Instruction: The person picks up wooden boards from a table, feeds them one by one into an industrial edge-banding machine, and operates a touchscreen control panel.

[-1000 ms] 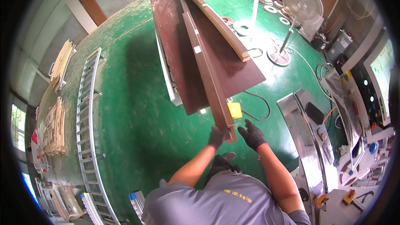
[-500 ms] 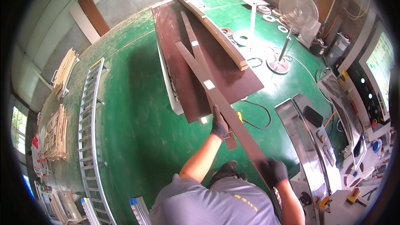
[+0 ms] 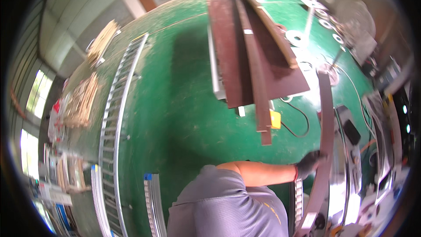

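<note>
My left hand, in a dark glove, reaches out to the right and grips a long narrow brown strip. The strip runs from near the fan's base down past my hand to the lower right, over a shiny metal machine table. My right hand is hidden. Farther off, a stack of dark brown boards lies on the green floor. A second narrow strip rests on the stack, with a curved paler wooden piece beside it.
A small yellow object and a black cable lie by the stack's near end. A long metal ladder-like rail crosses the floor at left. Wood bundles sit far left. A standing fan is at the back right.
The strip has come off the stack and swung to my right over the metal table. My left hand still grips it; my right hand has gone out of sight.
</note>
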`<move>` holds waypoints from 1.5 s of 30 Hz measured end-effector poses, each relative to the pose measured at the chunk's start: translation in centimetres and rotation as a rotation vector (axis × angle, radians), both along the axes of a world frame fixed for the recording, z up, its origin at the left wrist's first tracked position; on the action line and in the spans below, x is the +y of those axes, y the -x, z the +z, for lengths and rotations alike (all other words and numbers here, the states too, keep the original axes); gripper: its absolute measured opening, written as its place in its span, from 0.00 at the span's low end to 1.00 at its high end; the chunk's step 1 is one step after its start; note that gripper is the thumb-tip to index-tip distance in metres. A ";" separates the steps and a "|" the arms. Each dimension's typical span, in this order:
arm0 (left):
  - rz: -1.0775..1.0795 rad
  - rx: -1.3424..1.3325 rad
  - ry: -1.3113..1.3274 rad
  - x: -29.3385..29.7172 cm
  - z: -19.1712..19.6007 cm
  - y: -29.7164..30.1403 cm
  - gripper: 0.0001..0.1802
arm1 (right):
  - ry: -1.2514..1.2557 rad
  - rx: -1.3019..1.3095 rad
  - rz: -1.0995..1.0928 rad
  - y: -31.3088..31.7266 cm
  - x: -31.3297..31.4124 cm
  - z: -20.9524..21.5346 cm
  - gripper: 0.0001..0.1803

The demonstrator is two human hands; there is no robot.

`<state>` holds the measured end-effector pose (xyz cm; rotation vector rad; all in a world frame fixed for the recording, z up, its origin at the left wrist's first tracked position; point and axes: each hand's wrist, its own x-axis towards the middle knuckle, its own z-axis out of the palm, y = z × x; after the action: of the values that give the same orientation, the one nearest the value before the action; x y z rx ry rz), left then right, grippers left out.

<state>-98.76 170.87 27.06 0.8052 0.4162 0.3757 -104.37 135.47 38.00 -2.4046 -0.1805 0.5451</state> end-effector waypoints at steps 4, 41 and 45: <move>-0.665 0.073 0.157 -7.1 1.5 2.4 0.14 | 0.185 -0.072 -0.044 1.3 -2.8 -2.5 0.24; -0.990 -0.105 -0.533 -24.5 -8.3 -8.4 0.54 | 0.132 -0.255 -0.477 -7.2 -0.2 -15.6 0.51; -0.937 -0.186 -0.612 -25.8 -11.1 -8.8 0.53 | 0.070 -0.173 -0.507 -7.8 -0.8 -15.0 0.53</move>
<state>-89.97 145.07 15.98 1.4414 -0.2927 -0.3248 -96.53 134.72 22.97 -2.4361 0.3727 0.1103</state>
